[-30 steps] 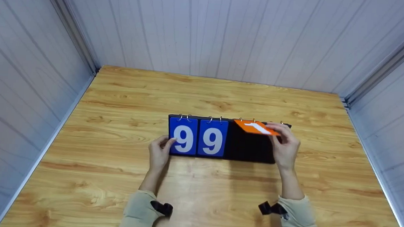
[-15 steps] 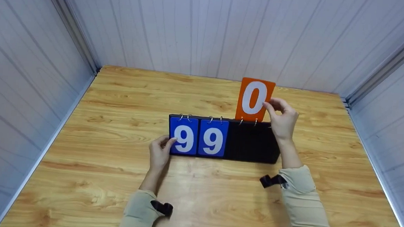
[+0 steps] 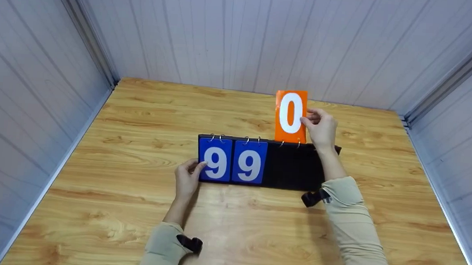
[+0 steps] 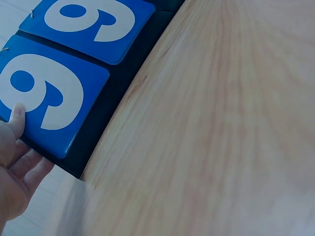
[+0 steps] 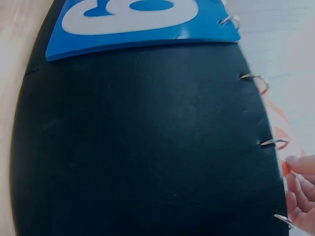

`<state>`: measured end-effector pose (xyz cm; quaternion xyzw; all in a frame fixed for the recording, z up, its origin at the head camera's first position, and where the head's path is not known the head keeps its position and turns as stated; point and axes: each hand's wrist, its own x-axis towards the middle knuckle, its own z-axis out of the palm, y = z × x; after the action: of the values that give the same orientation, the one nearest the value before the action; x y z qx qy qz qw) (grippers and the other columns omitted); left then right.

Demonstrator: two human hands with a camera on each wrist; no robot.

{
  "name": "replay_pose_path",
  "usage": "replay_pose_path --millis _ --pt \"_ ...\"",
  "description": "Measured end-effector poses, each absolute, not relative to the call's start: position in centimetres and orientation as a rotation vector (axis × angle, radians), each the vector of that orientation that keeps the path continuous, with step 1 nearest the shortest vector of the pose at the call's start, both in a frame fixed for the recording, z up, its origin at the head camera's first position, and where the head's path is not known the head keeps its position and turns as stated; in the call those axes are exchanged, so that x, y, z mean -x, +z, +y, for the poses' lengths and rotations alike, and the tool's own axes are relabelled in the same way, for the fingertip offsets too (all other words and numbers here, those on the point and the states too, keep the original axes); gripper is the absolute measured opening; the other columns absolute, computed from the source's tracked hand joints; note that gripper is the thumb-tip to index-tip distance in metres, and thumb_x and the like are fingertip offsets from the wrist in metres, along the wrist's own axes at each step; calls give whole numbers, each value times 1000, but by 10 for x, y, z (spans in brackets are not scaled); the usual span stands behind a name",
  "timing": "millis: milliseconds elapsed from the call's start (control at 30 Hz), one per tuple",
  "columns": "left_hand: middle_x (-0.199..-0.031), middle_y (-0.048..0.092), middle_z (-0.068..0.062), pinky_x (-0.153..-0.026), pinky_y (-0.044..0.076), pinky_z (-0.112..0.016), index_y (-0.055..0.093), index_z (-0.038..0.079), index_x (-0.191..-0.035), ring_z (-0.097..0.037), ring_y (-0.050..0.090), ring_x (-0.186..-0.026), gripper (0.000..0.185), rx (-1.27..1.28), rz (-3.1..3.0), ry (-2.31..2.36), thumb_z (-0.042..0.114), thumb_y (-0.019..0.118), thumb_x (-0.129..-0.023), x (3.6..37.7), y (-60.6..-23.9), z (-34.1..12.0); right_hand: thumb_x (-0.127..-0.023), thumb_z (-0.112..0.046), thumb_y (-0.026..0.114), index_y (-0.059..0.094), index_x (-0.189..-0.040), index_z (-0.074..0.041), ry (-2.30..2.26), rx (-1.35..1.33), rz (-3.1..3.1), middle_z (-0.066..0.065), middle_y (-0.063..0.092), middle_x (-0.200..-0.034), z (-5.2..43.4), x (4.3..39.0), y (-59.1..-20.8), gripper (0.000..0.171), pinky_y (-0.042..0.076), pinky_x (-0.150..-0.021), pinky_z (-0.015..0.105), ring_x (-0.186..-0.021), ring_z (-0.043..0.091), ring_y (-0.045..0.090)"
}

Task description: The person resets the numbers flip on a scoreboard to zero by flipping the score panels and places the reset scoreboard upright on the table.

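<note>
A black flip scoreboard (image 3: 295, 169) stands on the wooden table (image 3: 133, 208). Two blue cards each show a white 9 (image 3: 217, 159) (image 3: 249, 162). My left hand (image 3: 187, 178) grips the board's lower left corner, thumb on the first blue card (image 4: 47, 93). My right hand (image 3: 321, 129) pinches the right edge of an orange card with a white 0 (image 3: 290, 115), held upright above the board's rings (image 5: 256, 78). The black face (image 5: 147, 142) below it is bare. In the right wrist view only my fingertips (image 5: 300, 194) show.
White panelled walls (image 3: 242, 34) close in the table at the back and on both sides. Bare wood lies in front of and behind the board. Black wrist straps (image 3: 190, 242) (image 3: 314, 196) sit on both beige sleeves.
My right hand lifted the orange card from lying tilted over the board to standing upright, then shifted it slightly left and back. The left hand has stayed put.
</note>
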<state>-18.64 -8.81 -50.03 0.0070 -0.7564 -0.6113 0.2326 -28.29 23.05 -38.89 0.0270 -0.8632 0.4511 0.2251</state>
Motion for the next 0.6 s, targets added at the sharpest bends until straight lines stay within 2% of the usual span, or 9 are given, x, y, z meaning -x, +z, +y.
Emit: replay_pose_path --millis 133,333,467,600 --pt "-75 64 -23 -61 49 -22 63 -13 -81 -31 61 -69 12 -15 -2093 -1644 -1 64 -78 179 -489 -84 -76 -2 68 60 -105 6 1228 -75 -2544 20 63 -86 232 284 -393 31 50 -68 34 -76 28 60" --pt "-75 65 -20 -60 49 -21 65 -10 -80 -25 62 -67 13 0 -2085 -1657 2 66 -78 187 -501 -88 -76 -2 67 61 -100 10 1225 -157 -2553 24 63 -85 234 282 -397 28 50 -70 36 -76 32 61" --pt "-75 66 -16 -61 50 -25 66 -6 -80 -21 62 -68 16 -6 -2070 -1674 10 67 -78 195 -517 -92 -78 -5 66 62 -98 9 1221 -174 -2514 22 64 -86 234 277 -396 25 50 -69 31 -76 29 61" --pt "-72 66 -13 -59 51 -26 67 -3 -78 -17 62 -65 19 42 -2007 -1692 16 69 -78 196 -521 -93 -79 -7 66 64 -94 7 1232 -187 -2412 19 65 -84 234 267 -397 20 47 -63 18 -72 27 61"
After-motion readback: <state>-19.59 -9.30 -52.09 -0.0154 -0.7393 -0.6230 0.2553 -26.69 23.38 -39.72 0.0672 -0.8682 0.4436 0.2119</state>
